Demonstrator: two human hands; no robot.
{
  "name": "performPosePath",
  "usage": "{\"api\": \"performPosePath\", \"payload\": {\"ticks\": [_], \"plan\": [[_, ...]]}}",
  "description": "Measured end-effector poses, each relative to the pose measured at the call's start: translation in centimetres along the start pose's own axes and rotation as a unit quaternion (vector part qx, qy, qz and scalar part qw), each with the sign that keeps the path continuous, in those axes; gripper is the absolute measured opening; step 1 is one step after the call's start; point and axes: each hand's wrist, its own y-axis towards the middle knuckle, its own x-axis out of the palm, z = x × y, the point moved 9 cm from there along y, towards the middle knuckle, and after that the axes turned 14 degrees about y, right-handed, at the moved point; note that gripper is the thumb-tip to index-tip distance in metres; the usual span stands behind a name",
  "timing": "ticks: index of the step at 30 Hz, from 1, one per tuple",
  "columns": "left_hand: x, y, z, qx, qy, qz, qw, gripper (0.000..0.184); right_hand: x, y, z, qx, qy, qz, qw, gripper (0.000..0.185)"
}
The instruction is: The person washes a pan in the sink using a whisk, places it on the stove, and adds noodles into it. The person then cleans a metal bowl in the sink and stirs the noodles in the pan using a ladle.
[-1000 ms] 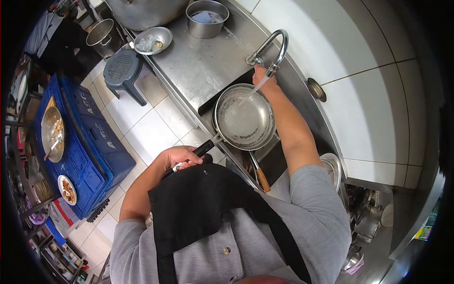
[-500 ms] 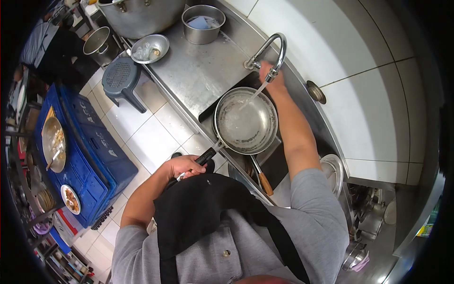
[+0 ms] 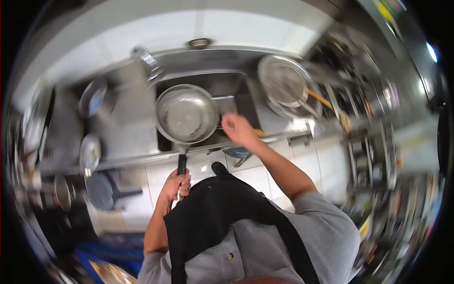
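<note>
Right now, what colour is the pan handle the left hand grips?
The pan handle is black, seen best in the head view.

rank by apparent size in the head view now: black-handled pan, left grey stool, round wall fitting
Largest to smallest:
1. Black-handled pan
2. Grey stool
3. Round wall fitting

Left hand (image 3: 176, 184): wrapped around the black handle (image 3: 182, 164)
Pan (image 3: 187, 113): over the sink (image 3: 231, 85)
Right hand (image 3: 239, 128): blurred, just beside the pan's rim
Faucet (image 3: 150, 65): behind the pan, leftward
Stool (image 3: 100, 190): on the floor (image 3: 255, 177)
</note>
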Motion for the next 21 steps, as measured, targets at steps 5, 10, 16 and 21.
{"api": "performPosePath", "payload": {"ticks": [5, 10, 16, 21], "plan": [[2.3, -2.2, 2.5, 0.003, 0.039, -0.005, 0.999, 0.013, -2.6, -33.7, 14.8, 0.328, -0.14, -0.06, 0.933, 0.032], [6.3, -3.6, 4.0, -0.008, -0.062, -0.135, 0.989, 0.007, 2.6, -64.0, 24.5, 0.701, -0.002, -0.107, 0.705, 0.037], [17.6, -7.1, 8.0, 0.021, -0.067, -0.141, 0.987, 0.02, 5.8, -67.7, 29.1, 0.692, 0.113, -0.042, 0.712, 0.045], [27.9, -6.0, 8.9, 0.066, -0.098, -0.22, 0.968, 0.027, 0.8, -58.8, 35.4, 0.354, -0.084, -0.145, 0.92, 0.024]]}}
